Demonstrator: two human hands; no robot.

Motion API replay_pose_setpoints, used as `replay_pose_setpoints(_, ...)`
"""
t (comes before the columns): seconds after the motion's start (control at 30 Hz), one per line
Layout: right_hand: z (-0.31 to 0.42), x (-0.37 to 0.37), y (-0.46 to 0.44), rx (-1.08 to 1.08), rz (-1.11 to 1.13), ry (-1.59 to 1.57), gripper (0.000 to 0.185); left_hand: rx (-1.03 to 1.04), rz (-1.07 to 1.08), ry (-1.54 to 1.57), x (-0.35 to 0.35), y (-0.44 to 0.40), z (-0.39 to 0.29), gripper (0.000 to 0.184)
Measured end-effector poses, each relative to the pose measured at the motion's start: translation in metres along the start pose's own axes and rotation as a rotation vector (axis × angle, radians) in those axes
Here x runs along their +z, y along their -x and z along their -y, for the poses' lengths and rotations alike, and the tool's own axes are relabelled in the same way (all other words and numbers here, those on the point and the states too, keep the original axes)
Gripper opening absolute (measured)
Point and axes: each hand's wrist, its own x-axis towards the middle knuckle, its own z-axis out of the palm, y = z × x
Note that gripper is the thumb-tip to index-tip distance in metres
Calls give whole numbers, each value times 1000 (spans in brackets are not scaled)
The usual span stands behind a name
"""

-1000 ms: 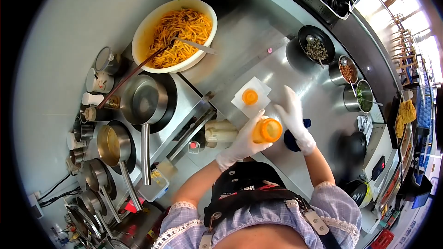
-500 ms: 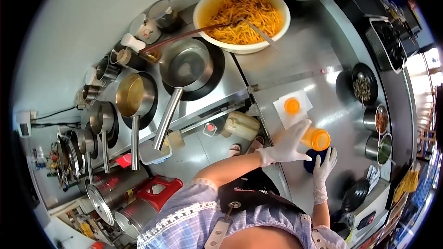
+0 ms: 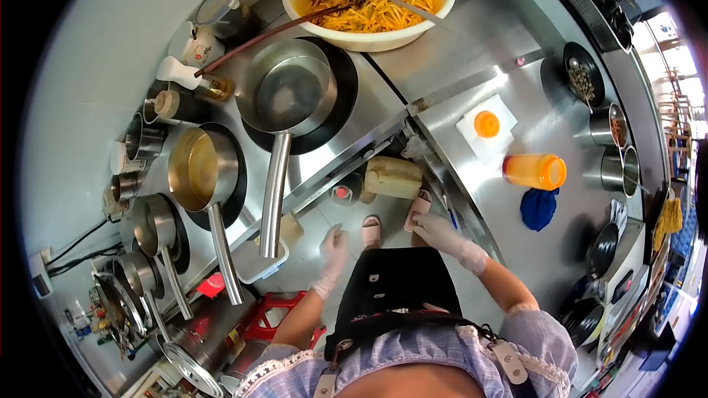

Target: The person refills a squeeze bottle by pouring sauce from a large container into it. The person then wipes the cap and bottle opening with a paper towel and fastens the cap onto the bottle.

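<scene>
My left hand (image 3: 334, 254), in a pale thin glove, hangs above the floor beside the black apron (image 3: 398, 284). It holds nothing, its fingers loosely bent. My right hand (image 3: 446, 237), gloved too, is on the other side of the apron near the counter edge, fingers apart and bare of any object. To the right on the steel counter is a jar (image 3: 520, 169) with an orange rim and orange contents. A dark blue cloth (image 3: 540, 210) lies crumpled beside it. An orange lid (image 3: 487, 124) rests on a white paper sheet (image 3: 476, 140). Neither hand touches these.
At the left, several steel saucepans (image 3: 287, 92) sit on burners, handles jutting over the counter edge. A large cream bowl (image 3: 369, 40) of orange shreds holds long chopsticks (image 3: 273, 40). Metal containers (image 3: 612, 169) line the right side. A yellowish jug (image 3: 394, 177) stands below the counter.
Both hands have left the jar and cloth and come back beside my body. The jar and blue cloth stay on the counter. The view has shifted and turned.
</scene>
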Motion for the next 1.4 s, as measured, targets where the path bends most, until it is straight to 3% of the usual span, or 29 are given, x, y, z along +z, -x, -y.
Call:
replay_pose_setpoints(0.07, -39, 42, -36, 225, 149, 64, 36, -79, 22, -3, -29, 3, 3, 34)
replay_pose_setpoints(0.17, -86, 78, -84, 407, 156, 278, 40, -104, -65, 101, -52, 5, 9, 32)
replay_pose_setpoints(0.27, -116, 102, -118, 574, 43, 280, 44, -132, -112, 88, -65, 2, 24, 32)
replay_pose_setpoints(0.33, -170, 146, -148, 553, -47, 353, 49, -99, -124, 68, -69, 0, 41, 32)
replay_pose_setpoints(0.43, -211, 184, -183, 253, -409, 632, 42, -69, -155, 54, -67, -1, 73, 33)
replay_pose_setpoints(0.47, -221, 189, -194, 245, -414, 618, 42, -68, -166, 58, -66, 0, 82, 33)
replay_pose_setpoints(0.53, -227, 182, -214, 394, 2, 528, 48, -90, -180, 124, -59, 2, 97, 30)
replay_pose_setpoints(0.6, -233, 183, -223, 377, 11, 504, 51, -82, -176, 105, -53, 6, 114, 30)
replay_pose_setpoints(0.67, -237, 191, -217, 401, -9, 271, 49, -1, -133, 6, -50, 10, 120, 29)
replay_pose_setpoints(0.7, -239, 196, -212, 293, -83, 322, 45, 48, -117, -76, -46, 12, 117, 29)
replay_pose_setpoints(0.73, -227, 191, -205, 300, -74, 320, 45, 86, -94, -159, -46, 16, 108, 29)
replay_pose_setpoints(0.8, -196, 167, -176, 295, -95, 192, 44, 386, -62, -445, -41, 17, 93, 26)
replay_pose_setpoints(0.83, -188, 161, -156, 186, -186, 189, 43, 410, -39, -429, -33, 17, 57, 26)
replay_pose_setpoints(0.93, -104, 104, -90, 221, -155, 133, 42, 612, 6, -441, -13, 9, -11, 25)
replay_pose_setpoints(0.97, -69, 81, -69, 306, -47, 74, 42, 690, 29, -484, -7, 11, -34, 28)
replay_pose_setpoints(1.07, 16, 28, -3, 305, -5, 116, 41, 888, 134, -632, 3, 9, -113, 37)
replay_pose_setpoints(1.13, 55, 6, 43, 221, -145, 107, 37, 977, 341, -817, 4, 16, -147, 49)
replay_pose_setpoints(1.23, 94, -24, 104, 78, -264, 162, 34, 1118, 582, -776, -2, 35, -191, 48)
replay_pose_setpoints(1.4, 152, -56, 178, 169, -339, 182, 38, 1296, 771, -704, 4, 63, -243, 52)
